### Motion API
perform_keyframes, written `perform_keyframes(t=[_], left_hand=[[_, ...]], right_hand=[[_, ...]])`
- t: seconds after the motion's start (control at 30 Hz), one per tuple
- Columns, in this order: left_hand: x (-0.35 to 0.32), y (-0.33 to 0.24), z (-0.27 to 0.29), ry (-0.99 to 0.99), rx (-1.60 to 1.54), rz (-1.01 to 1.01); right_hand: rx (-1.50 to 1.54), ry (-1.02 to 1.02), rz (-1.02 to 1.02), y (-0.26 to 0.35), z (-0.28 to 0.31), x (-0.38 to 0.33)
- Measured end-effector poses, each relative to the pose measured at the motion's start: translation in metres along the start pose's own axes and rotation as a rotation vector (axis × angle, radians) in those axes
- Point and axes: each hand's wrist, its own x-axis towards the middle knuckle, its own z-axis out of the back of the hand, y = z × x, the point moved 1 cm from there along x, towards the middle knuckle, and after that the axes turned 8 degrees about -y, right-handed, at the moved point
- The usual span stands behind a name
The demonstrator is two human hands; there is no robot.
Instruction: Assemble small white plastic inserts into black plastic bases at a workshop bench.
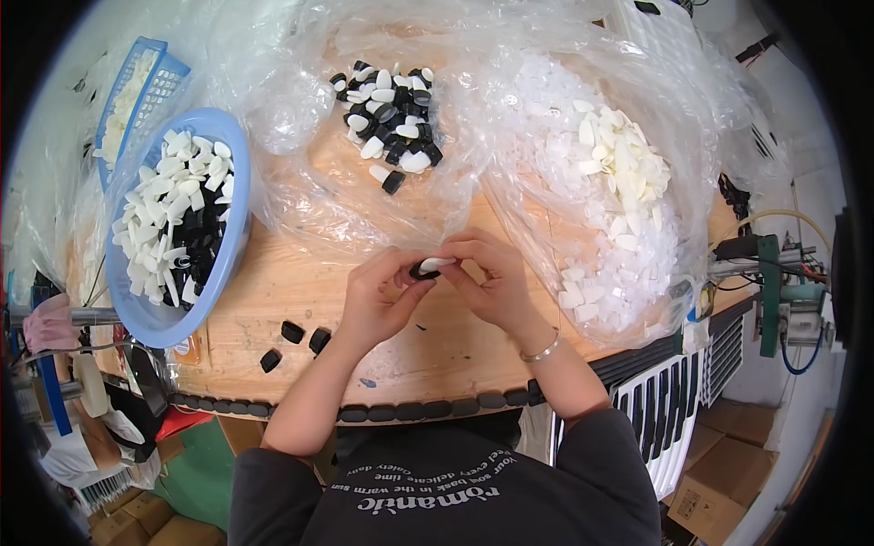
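Both your hands are up front, centre of the wooden table (273,300). Left hand (378,296) and right hand (487,278) meet fingertip to fingertip, pinching one small piece between them: a black cap (421,271) with a white insert (437,263) on top. Your fingers cover most of it, so I can't tell how far the white part is seated in the black. Both grips closed on that piece, just above the tabletop.

Blue basket (232,227) on your left holds a heap of white and black finished pieces; its far side is partly under clear plastic. Behind it a blue crate (168,82), contents blurred, whitish bits only. Straight ahead a clear bag (300,196) w/ a pile of black caps and white pieces (387,114). To your right another bag of white inserts (610,200), film glare hides the edges. Three loose black caps (293,332) lie on the table by your left wrist. Bracelet (542,350) on your right wrist.
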Motion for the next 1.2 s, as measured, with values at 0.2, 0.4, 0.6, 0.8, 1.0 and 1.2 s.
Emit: perform_keyframes(t=[0.2,0.4,0.6,0.8,1.0,1.2], left_hand=[[0.001,0.001,0.0,-0.002,-0.019,-0.012],[0.001,0.001,0.003,-0.004,0.039,-0.06],[0.0,-0.002,-0.005,-0.11,-0.12,0.027],[-0.002,0.001,0.001,-0.139,-0.08,-0.005],[-0.006,0.003,0.001,-0.174,-0.049,-0.036],[-0.002,-0.011,0.001,-0.185,0.074,-0.171]], right_hand=[[0.0,0.028,0.036,0.0,0.0,-0.001],[0.003,0.109,0.029,-0.002,-0.003,0.0],[0.397,0.121,-0.666,-0.015,-0.009,-0.014],[0.695,0.053,-0.621,-0.016,-0.018,-0.016],[0.703,0.055,-0.546,-0.016,-0.022,-0.017],[0.673,0.073,-0.478,-0.01,-0.02,-0.017]])
